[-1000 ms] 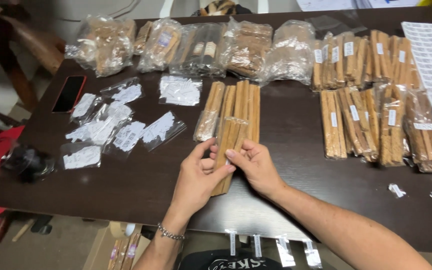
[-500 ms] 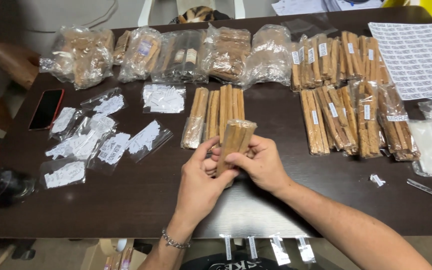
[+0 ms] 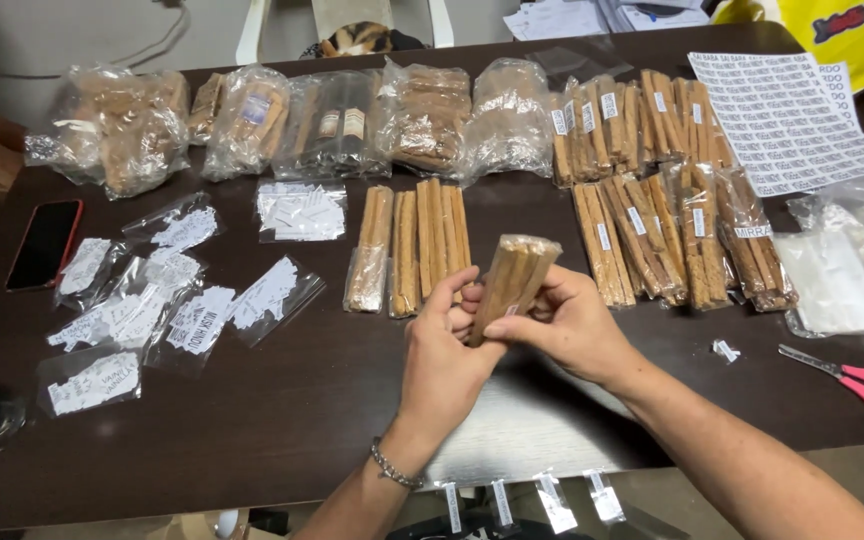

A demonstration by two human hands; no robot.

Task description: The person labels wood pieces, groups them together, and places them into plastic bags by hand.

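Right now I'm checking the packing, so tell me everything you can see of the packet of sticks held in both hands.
The packet of sticks is a slim clear plastic sleeve holding several long tan wooden-looking sticks, bundled side by side. It is lifted above the dark table, tilted with its upper end leaning right and away. The left hand and right hand pinch its lower end; the upper end is free. No label shows on it. Similar packets lie flat behind it.

left hand [image 3: 444, 358] and right hand [image 3: 570, 330] closed, touching.
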